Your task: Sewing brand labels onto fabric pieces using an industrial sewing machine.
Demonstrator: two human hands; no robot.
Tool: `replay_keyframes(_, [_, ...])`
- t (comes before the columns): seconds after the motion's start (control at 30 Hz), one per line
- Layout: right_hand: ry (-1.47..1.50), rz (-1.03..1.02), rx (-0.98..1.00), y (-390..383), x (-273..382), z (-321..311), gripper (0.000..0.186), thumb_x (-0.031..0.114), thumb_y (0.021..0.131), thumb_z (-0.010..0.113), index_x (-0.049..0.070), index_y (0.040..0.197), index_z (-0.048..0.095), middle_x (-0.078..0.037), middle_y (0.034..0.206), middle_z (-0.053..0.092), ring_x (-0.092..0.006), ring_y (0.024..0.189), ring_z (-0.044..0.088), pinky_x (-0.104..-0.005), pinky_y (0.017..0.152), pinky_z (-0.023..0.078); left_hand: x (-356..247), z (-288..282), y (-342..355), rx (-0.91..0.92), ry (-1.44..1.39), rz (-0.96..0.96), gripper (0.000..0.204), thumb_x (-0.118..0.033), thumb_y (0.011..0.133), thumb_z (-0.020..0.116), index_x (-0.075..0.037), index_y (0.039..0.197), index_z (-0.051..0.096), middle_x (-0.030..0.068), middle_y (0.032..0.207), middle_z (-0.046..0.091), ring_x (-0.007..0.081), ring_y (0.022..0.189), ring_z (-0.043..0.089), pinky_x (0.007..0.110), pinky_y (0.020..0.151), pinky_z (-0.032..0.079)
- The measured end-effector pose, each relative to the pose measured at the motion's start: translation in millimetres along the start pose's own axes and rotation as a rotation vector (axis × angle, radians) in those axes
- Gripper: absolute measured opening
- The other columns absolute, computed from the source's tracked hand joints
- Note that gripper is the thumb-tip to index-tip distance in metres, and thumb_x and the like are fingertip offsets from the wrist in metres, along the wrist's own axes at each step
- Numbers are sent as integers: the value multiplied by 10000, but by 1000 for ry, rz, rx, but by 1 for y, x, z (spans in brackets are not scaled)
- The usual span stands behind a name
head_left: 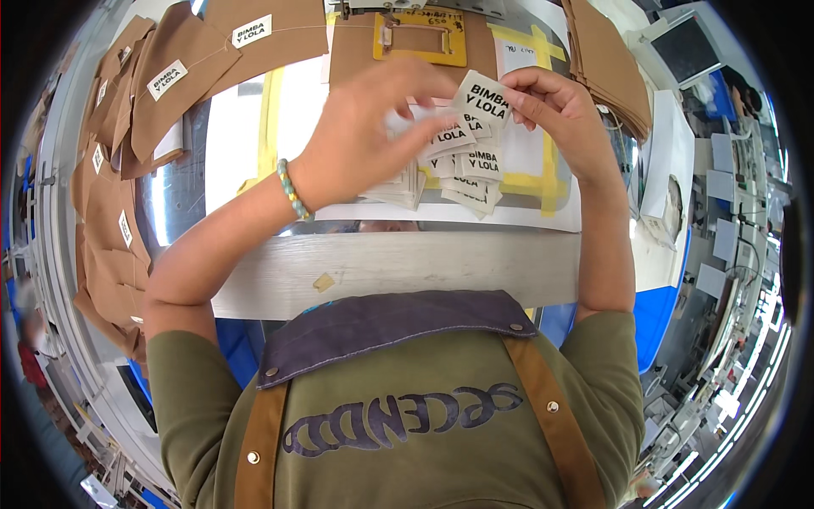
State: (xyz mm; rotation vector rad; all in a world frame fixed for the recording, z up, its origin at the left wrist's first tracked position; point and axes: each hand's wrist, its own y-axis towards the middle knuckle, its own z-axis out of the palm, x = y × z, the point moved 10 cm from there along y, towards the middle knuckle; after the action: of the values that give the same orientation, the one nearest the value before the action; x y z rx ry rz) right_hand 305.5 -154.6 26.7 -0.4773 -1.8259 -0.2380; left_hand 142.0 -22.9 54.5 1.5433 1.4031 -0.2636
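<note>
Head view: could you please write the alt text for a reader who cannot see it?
A person's right hand pinches a white printed label above a pile of similar labels, with the blurred left hand close beside it. Brown pieces bearing such labels lie at the left, and a yellow frame lies beyond the hands.

left hand [373, 127]: upper centre, blurred, spread | right hand [564, 114]: upper right of centre, pinching | left elbow [182, 293]: bent | right forearm [605, 237]: near-vertical

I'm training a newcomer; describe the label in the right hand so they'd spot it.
On the pale worktable, find the loose pile of white labels. At its far edge, the right hand pinches the label near its right side; none of its neighbours is in that hand.
</note>
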Motion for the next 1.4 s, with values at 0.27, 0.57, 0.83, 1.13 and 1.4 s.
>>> replay_keyframes(0.27, [-27,-62,7,22,10,27,231,182,1015,791,31,1189,781,8,949,749,-42,835,636,-214,764,514,73,15,-11,117,-278,-631,204,-163,1051,759,-23,1198,770,-21,1014,791,14,895,665,216,766,532])
replay_keyframes(0.57, [-304,32,-52,86,-10,20,234,200,963,810,21,1107,769,-8,862,756,-67,730,650,-226,693,506,97,-13,-8,-45,-227,-567,221,-115,1060,721,-10,1252,759,7,1095,793,47,917,694,233,801,544])
replay_keyframes(0.83, [-420,21,-13,140,-21,17,189,185,955,784,16,1039,784,-33,863,779,-90,731,673,-249,708,529,64,-15,3,86,434,13,397,-154,978,778,-1,1339,719,132,1383,708,316,1259,651,415,1070,555])
replay_keyframes(1.13, [-611,-198,-185,124,-5,15,218,203,958,774,31,1090,800,-100,1111,794,-221,854,747,-347,799,591,76,2,9,186,624,87,550,-287,1007,751,22,1450,649,133,1542,616,359,1481,483,451,1249,422])
replay_keyframes(1.4, [-1007,-571,43,67,13,39,262,43,987,659,49,1217,784,-117,1411,702,-338,1339,628,-440,1110,541,86,0,14,204,572,99,462,-263,1003,751,-1,1377,681,113,1552,617,368,1495,478,464,1247,424])
